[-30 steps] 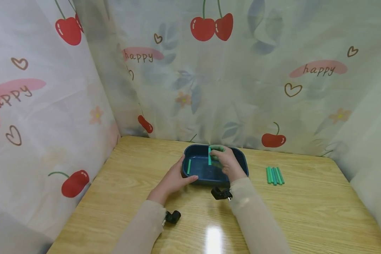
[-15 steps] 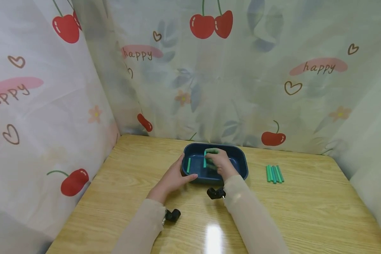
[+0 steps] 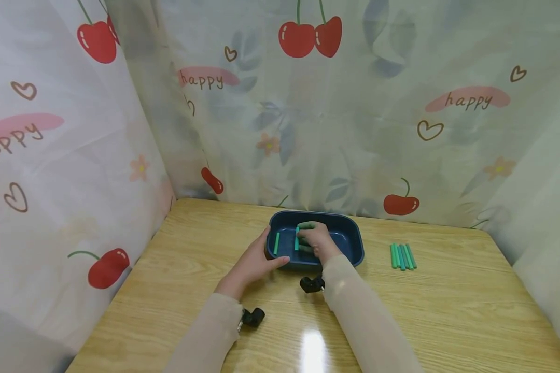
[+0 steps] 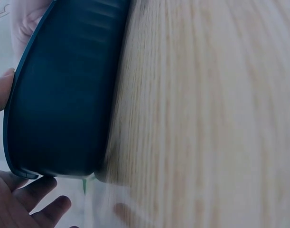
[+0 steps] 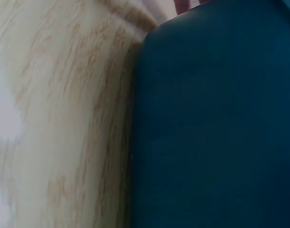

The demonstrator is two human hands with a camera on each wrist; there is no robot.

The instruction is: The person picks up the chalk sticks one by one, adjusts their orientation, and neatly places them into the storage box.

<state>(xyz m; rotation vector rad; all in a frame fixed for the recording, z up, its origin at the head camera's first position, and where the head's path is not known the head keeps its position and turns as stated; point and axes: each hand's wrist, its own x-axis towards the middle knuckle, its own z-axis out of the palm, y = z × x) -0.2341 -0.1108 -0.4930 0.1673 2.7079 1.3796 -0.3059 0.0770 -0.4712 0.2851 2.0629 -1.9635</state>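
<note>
Mid-frame, the left hand [image 3: 252, 262] grips the box [image 3: 350, 228], where a first stick [image 3: 277, 243] lies. A second stick [image 3: 296, 239], pinched by the right hand [image 3: 318, 241], has shifted left and lower, nearer the first; floor contact is unclear. Right of centre, more sticks [image 3: 403, 257] lie.

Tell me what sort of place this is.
Probably a small tabletop recording booth, judging by the cherry-print sheets hung behind and beside a wood-grain table, plus black wrist-worn devices.
</note>
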